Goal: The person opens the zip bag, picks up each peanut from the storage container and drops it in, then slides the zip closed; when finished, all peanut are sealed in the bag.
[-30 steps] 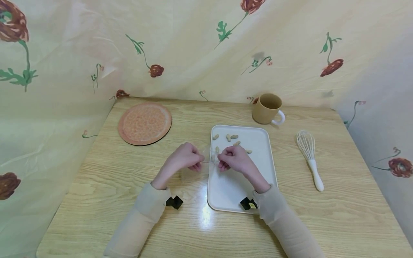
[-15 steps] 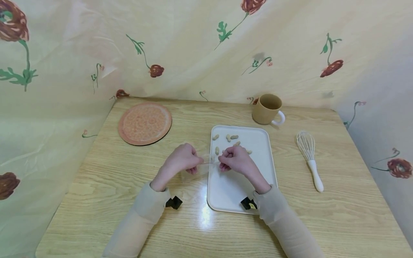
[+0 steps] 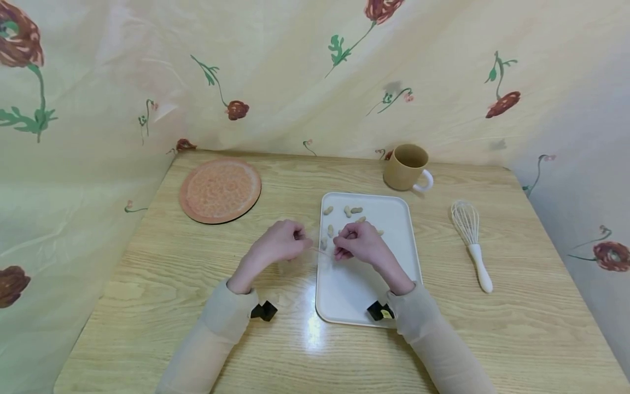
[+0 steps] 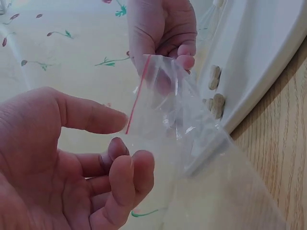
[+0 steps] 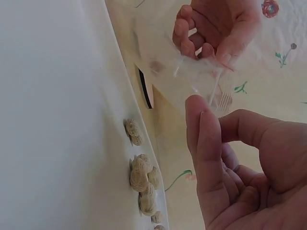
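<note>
A clear zip-lock bag (image 4: 201,129) with a red line along its mouth stretches between both hands above the left edge of a white tray (image 3: 364,290). My left hand (image 3: 283,241) pinches one end of the red-lined edge near the thumb tip. At the other end, my right hand (image 3: 360,242) pinches the bag between thumb and fingertips, its other fingers curled. Several unshelled peanuts (image 5: 140,175) lie on the tray, just beyond the right hand in the head view. The bag is see-through, so its outline is faint from above.
A round orange mat (image 3: 220,190) lies at the back left of the wooden table (image 3: 162,306). Behind the tray stands a tan mug (image 3: 404,167) with a white handle. To the right of the tray is a white-handled whisk (image 3: 472,243). Flowered cloth (image 3: 275,65) hangs behind.
The bag's edge between the hands now slants down to the right, where it was nearly level. The left hand's fingers have shifted slightly; the right hand stays almost in place.
</note>
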Available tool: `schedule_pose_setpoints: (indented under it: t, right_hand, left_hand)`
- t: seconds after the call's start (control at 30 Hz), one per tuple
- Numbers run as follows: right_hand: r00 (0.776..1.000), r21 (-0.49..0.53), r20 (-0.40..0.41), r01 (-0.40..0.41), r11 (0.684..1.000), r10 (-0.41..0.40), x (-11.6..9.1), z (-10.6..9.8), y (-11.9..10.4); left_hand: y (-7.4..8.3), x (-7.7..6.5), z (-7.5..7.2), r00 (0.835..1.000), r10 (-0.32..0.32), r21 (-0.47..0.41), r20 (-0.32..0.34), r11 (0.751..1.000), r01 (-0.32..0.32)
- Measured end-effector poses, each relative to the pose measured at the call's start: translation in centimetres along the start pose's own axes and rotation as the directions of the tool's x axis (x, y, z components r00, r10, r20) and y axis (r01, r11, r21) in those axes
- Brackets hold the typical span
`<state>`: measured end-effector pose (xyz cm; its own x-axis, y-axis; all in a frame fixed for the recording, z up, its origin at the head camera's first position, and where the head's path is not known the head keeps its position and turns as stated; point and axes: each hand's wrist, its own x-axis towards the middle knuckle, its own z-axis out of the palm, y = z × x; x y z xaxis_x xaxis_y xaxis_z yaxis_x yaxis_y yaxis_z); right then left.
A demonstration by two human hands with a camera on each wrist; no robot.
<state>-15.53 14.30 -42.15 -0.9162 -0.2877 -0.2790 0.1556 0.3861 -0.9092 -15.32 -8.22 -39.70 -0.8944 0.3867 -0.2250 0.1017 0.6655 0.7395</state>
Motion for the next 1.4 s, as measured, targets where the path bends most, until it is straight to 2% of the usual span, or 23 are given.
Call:
schedule_pose_setpoints:
  t: [0.17, 0.27, 0.37, 0.53, 0.67, 0.83, 1.0, 1.2, 1.4]
  right_hand:
    - [1.0, 0.013, -0.008, -0.001, 1.0, 0.001, 0.2, -0.1, 0.1]
    - [1.0, 0.009, -0.009, 0.006, 1.0, -0.006, 0.3, -0.1, 0.1]
    - [1.0, 0.008, -0.006, 0.014, 1.0, -0.014, 0.4, 0.0, 0.1]
    - [1.0, 0.022, 0.005, 0.022, 1.0, -0.022, 0.5, 0.0, 0.1]
    - [1.0, 0.046, 0.017, 0.018, 0.999, -0.019, 0.5, 0.1, 0.2]
    - [1.0, 0.074, 0.028, 0.004, 0.997, -0.006, 0.4, 0.4, 0.6]
    - [0.999, 0.086, 0.04, 0.004, 0.996, -0.008, 0.3, 0.5, 0.8]
    - [0.997, 0.096, 0.072, 0.001, 0.995, -0.008, 0.4, 0.3, 0.9]
    - [0.995, 0.058, 0.102, -0.013, 0.998, 0.007, 0.5, -0.2, 1.1]
  left_hand:
    - [0.0, 0.2, 0.2, 0.993, 0.103, 0.009, -0.054, 0.995, -0.103]
    - [-0.3, 0.4, 0.4, 0.975, 0.213, 0.034, -0.07, 0.977, -0.211]
    - [-0.8, 0.5, 0.9, 0.958, 0.285, 0.13, -0.04, 0.952, -0.278]
    - [-1.5, 0.9, 2.3, 0.961, 0.276, 0.343, 0.035, 0.9, -0.271]
    - [-1.8, 1.1, 3.2, 0.963, 0.269, 0.44, 0.033, 0.861, -0.256]
    - [-2.1, 1.2, 4.1, 0.961, 0.276, 0.455, 0.002, 0.856, -0.246]
    - [-2.6, 1.5, 4.5, 0.945, 0.326, 0.409, -0.02, 0.865, -0.289]
    - [-2.8, 1.8, 4.2, 0.932, 0.363, 0.346, -0.017, 0.877, -0.335]
    - [-2.9, 1.9, 3.5, 0.929, 0.369, 0.309, 0.0, 0.884, -0.351]
